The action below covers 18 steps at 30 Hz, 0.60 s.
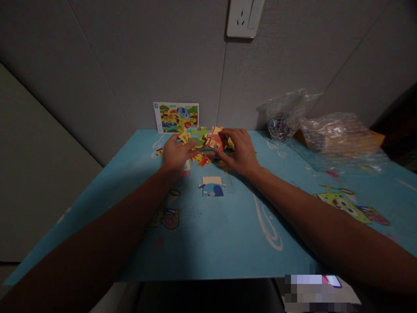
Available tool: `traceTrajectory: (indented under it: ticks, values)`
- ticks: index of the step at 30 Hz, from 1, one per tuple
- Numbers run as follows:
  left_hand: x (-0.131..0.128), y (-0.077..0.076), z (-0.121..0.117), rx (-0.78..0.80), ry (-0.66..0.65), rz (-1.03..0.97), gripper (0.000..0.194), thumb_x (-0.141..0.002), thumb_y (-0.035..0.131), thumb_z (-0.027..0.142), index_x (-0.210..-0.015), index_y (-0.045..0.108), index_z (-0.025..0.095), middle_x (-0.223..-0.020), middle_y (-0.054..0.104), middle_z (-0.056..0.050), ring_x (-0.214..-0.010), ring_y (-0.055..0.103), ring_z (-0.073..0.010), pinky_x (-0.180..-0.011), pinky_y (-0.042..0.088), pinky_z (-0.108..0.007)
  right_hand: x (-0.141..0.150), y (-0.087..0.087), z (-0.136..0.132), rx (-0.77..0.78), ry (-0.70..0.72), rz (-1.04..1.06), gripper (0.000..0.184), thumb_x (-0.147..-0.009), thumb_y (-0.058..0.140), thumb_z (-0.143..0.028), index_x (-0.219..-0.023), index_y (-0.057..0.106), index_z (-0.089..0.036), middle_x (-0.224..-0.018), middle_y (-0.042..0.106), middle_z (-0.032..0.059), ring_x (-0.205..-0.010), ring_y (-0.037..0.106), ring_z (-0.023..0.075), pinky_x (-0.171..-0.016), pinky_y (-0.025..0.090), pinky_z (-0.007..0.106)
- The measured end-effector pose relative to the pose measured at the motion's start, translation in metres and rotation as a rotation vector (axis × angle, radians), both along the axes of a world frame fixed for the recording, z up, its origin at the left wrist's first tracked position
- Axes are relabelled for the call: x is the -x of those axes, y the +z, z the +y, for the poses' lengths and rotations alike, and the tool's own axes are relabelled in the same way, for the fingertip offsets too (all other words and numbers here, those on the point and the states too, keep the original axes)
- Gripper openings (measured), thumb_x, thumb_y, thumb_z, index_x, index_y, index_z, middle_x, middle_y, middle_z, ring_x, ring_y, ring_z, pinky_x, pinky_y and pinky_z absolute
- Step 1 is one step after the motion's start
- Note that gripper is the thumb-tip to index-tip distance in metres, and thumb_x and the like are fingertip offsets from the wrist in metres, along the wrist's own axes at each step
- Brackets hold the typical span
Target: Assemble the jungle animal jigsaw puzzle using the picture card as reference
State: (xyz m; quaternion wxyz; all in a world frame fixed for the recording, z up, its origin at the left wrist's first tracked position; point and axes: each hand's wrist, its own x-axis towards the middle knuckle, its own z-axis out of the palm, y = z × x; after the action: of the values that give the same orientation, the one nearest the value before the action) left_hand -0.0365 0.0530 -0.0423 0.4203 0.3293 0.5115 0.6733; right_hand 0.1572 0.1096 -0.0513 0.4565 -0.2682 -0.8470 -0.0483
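Observation:
A heap of colourful jigsaw pieces lies at the far side of a light blue cartoon-print table. My left hand rests on the heap's left edge, fingers curled over pieces. On the heap's right side my right hand has its fingers bent onto a red and yellow piece. One separate blue and cream piece lies flat on the table nearer to me, between my forearms.
A picture card of the puzzle leans on the grey wall behind the heap. Crumpled clear plastic bags sit at the far right. A wall socket is above. The table's near edge is close to my body.

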Motion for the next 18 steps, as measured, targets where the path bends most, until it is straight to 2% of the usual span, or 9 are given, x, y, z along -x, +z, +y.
traceTrajectory:
  ticks: [3,6,11,15,18]
  values:
    - [-0.006,0.005,-0.005,0.02,-0.071,0.021,0.028,-0.077,0.073,0.011,-0.096,0.055,0.02,-0.093,0.072,-0.004,-0.081,0.075,-0.0224,-0.075,0.063,-0.037,0.002,0.002,-0.004,-0.012,0.088,-0.024,0.042,-0.088,0.063,-0.047,-0.12,0.059,-0.019,-0.12,0.066,0.0148,-0.111,0.058,0.0311,-0.095,0.045,0.049]
    - [-0.011,0.01,-0.009,0.017,-0.143,0.034,0.027,-0.078,0.07,0.007,-0.096,0.055,0.018,-0.088,0.071,-0.005,-0.074,0.075,-0.021,-0.074,0.063,-0.037,0.003,0.001,-0.004,0.003,0.117,-0.028,0.041,-0.089,0.063,-0.043,-0.123,0.058,-0.02,-0.126,0.063,0.0162,-0.116,0.057,0.0314,-0.098,0.046,0.051]
    - [-0.012,0.011,-0.011,0.038,-0.188,0.054,0.029,-0.08,0.069,0.006,-0.103,0.054,0.018,-0.084,0.071,-0.006,-0.078,0.076,-0.0249,-0.071,0.063,-0.037,0.001,0.0,-0.004,0.044,0.168,-0.04,0.04,-0.09,0.063,-0.036,-0.126,0.055,-0.022,-0.135,0.057,0.0162,-0.124,0.055,0.0298,-0.103,0.046,0.051]
    - [-0.012,0.01,-0.011,0.049,-0.19,0.065,0.026,-0.082,0.067,0.006,-0.101,0.053,0.018,-0.084,0.07,-0.006,-0.077,0.076,-0.0252,-0.071,0.064,-0.037,0.001,0.0,-0.002,0.031,0.174,-0.057,0.039,-0.088,0.065,-0.039,-0.122,0.058,-0.021,-0.129,0.061,0.016,-0.121,0.057,0.0292,-0.101,0.048,0.049]
    - [-0.01,0.008,-0.008,0.035,-0.179,0.049,0.017,-0.087,0.063,0.01,-0.098,0.053,0.018,-0.086,0.069,-0.004,-0.077,0.076,-0.0231,-0.074,0.064,-0.038,0.001,-0.002,0.002,0.025,0.104,0.008,0.04,-0.085,0.068,-0.04,-0.119,0.06,-0.02,-0.122,0.064,0.0159,-0.114,0.059,0.0308,-0.097,0.049,0.05]
